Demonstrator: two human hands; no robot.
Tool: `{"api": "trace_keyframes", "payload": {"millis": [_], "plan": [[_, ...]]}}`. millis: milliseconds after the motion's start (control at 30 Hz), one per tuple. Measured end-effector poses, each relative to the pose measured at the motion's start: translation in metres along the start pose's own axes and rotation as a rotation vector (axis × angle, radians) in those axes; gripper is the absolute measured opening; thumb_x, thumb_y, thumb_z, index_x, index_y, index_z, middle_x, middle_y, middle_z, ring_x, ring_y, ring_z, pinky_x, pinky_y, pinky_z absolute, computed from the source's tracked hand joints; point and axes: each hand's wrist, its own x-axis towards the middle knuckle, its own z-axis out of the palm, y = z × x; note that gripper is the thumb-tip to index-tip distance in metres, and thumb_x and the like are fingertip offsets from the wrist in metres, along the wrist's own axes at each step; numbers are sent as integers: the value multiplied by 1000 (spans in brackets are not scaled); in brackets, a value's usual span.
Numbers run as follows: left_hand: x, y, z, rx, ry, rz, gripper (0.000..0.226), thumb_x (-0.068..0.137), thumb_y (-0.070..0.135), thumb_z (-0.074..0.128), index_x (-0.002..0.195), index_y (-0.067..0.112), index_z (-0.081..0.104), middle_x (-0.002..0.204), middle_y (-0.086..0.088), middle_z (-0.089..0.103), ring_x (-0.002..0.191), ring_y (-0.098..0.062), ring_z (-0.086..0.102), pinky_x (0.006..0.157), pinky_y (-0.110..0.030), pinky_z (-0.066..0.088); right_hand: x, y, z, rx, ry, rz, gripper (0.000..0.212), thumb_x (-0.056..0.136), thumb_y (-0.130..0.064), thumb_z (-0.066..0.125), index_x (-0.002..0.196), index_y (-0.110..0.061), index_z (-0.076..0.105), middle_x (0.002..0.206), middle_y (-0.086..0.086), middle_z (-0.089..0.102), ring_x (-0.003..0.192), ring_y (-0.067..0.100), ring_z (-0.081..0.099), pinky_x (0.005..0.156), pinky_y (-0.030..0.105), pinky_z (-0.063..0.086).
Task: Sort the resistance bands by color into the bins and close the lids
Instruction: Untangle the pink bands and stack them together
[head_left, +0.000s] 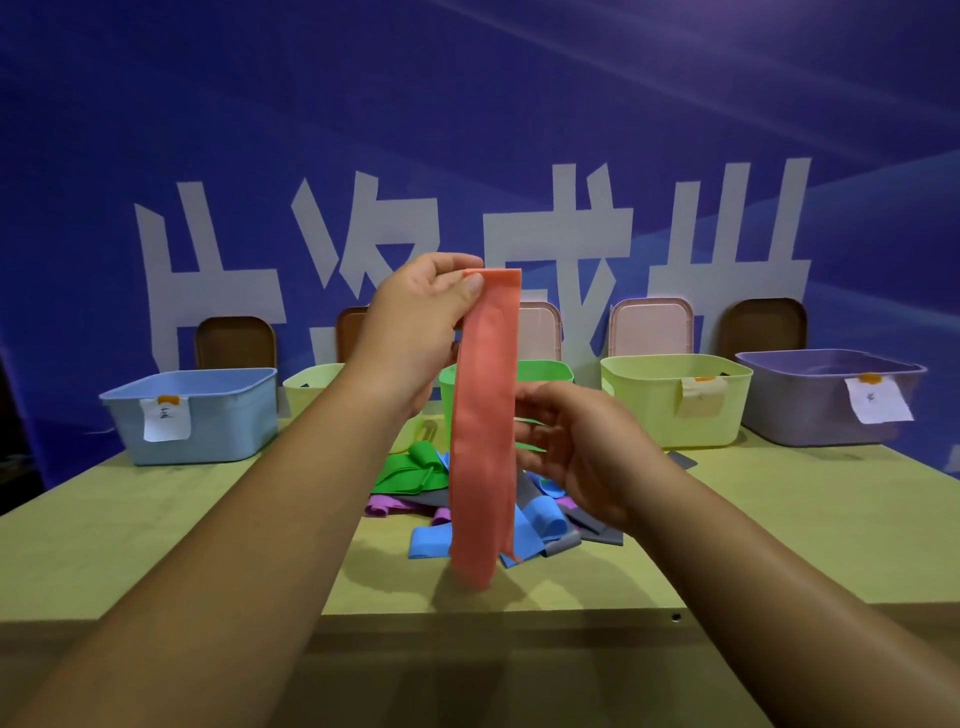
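My left hand (415, 322) pinches the top end of a salmon-red resistance band (483, 431), which hangs straight down over the table. Beside the band's middle, my right hand (576, 447) is held with fingers loosely spread toward it, just behind its right edge. Under the band lies a pile of bands (483, 509) in green, blue, purple and grey. Along the back stand open bins: a blue bin (197, 415), a pale yellow bin (311, 389) partly hidden by my arm, a green bin (540, 371), a yellow-green bin (675, 400) and a purple bin (831, 400).
Lids lean upright against the blue wall behind the bins: brown lids (236, 343) at left and far right, pink lids (652, 327) near the middle. Paper labels hang on several bins. The table's near edge (519, 618) runs below the pile.
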Motion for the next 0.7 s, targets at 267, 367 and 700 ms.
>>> {"api": "trace_keyframes", "payload": {"millis": [267,367,700], "plan": [[-4,-2,-4,-23,-23,-31,16,109,20,63,124,22,70,111,1,81,103,-20,80,86,-48,67,7,5,-4,-66,-44,22,24,108,-5,56,115,0,78,107,15,80,92,24,75,85,38,66],[-4,-3,-4,-5,-26,-30,17,109,22,63,125,23,70,112,2,81,105,-19,79,86,-46,67,10,8,-4,-137,18,-26,14,104,-1,65,105,-4,79,93,13,79,76,20,73,67,30,63],[-4,-2,-5,-28,-33,-41,20,110,20,61,128,19,69,112,1,81,100,-18,79,71,-33,64,11,8,-6,-290,-40,-175,13,100,-3,70,99,-14,77,98,11,81,86,25,76,80,40,62]]}}
